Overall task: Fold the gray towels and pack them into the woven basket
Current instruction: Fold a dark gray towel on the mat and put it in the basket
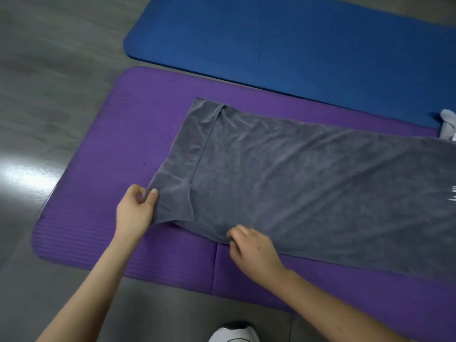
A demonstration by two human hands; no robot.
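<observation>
Far left: bare gray floor (49,70), a bright glare patch on it. No woven basket is seen in this view.

Purple mat (148,243) is laid on the floor; a blue mat (296,45) lies just beyond it.

Left hand (134,213): the near-left corner of the gray towel (308,183) is pinched between thumb and fingers, closed on the cloth. A narrow strip at the towel's left end is seen turned over onto itself, its hem running from far edge to near edge.

Right hand (251,245): fingers are curled together and closed on the towel's near edge, a little way along from the left hand.

The towel is spread flat on the purple mat, its length running off the right border of the view. Packing is not yet begun; the towel is judged to be at the first fold.

Handling, as judged: soft, limp, light; no shape will be held unsupported, and slack will sag between grips. Corners and hemmed edges are the best holds, with both hands kept on one edge and drawn taut.

Far right: a white object (447,124) at the mats' edge, not identifiable. A white shoe (232,333) is seen at the bottom.
</observation>
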